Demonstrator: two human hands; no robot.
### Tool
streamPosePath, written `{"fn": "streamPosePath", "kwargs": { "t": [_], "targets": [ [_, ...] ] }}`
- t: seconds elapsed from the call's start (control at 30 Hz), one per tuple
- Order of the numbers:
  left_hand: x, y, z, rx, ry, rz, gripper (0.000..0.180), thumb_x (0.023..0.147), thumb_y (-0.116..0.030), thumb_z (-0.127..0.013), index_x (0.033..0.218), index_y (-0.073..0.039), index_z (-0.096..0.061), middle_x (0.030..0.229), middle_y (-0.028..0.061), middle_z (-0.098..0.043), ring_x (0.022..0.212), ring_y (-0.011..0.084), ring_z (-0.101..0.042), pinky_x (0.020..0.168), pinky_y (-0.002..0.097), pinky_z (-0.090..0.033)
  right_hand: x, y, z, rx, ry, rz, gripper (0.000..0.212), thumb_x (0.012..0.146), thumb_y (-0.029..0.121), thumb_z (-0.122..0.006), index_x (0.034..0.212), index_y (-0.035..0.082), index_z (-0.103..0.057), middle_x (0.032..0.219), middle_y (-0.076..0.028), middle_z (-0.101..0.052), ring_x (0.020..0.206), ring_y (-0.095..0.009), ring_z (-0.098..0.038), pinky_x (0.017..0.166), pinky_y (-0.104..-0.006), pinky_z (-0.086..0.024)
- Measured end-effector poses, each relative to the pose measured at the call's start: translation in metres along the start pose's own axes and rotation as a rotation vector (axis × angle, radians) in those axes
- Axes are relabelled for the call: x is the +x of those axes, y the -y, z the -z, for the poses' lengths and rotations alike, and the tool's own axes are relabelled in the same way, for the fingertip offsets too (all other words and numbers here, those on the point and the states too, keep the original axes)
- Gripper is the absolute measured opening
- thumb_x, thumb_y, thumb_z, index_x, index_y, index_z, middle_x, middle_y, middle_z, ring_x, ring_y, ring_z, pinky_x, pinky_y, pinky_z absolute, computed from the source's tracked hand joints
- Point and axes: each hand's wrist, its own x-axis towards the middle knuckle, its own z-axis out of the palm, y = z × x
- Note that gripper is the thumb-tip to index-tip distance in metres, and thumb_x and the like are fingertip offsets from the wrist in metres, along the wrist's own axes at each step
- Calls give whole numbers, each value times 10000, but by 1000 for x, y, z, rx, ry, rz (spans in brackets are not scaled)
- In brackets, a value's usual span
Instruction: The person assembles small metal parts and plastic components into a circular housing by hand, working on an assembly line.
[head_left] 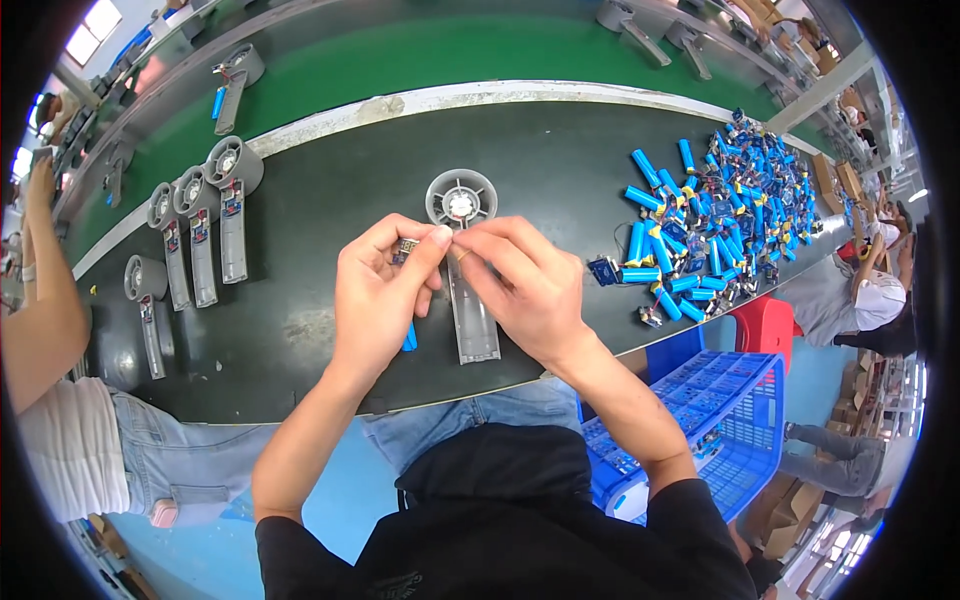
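A grey fan housing (476,325) with a round fan head and a long open handle lies on the dark bench in front of me. Over the upper part of its handle, my left hand (388,282) is closed, with a small circuit board (404,250) held in its curled fingers. A blue battery cell (410,338) shows just below that hand. My right hand (525,280) pinches at a thin wire (461,256) close to the left thumb tip. The fingers hide most of the wire and where it ends.
Several grey fan housings (200,250) with boards in their handles stand to the left, near another person's arm (42,300). A heap of blue battery cells with boards (715,230) covers the right of the bench (330,180). Below it are a blue crate (735,440) and a red stool (765,325).
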Motion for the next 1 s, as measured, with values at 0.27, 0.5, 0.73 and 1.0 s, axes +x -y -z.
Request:
{"fn": "streamPosePath", "kwargs": {
  "t": [0.27, 0.5, 0.73, 1.0],
  "targets": [
    [-18, 12, 4, 250, -7, -308, 353, 987, 11, -514, 1340, 5, -510, 1014, 129, -706, 866, 131, -645, 766, 271, -512, -1, 4, 0, 119, 41, -213, 157, 782, -12, -746, 927, 30, -702, 933, -34, -675, 477, -33, -504, 416, -221, -386],
    [-18, 13, 3, 442, -87, -439, 286, 895, 25, -677, 1178, 4, -712, 1073, 120, -715, 902, 161, -675, 781, 267, -526, -3, 2, -1, 154, 38, -182, 144, 794, -10, -735, 924, 10, -678, 929, -39, -660, 473, -19, -490, 413, -218, -373],
    [-16, 21, 8, 392, 8, -506, 318, 873, 31, -694, 1190, 17, -700, 1090, 126, -708, 897, 186, -671, 778, 290, -529, -3, 2, 1, 238, 74, -237, 136, 806, -16, -726, 931, 1, -676, 923, -38, -654, 514, -20, -513, 443, -211, -388],
    [-12, 11, 23, 705, 134, -690, 337, 827, 51, -707, 1163, 41, -697, 1076, 152, -704, 876, 264, -670, 748, 321, -534, 7, -10, 8, 113, 143, 37, 184, 746, -18, -757, 896, 49, -675, 856, -36, -653, 519, -94, -563, 451, -242, -447]
  ]
}}
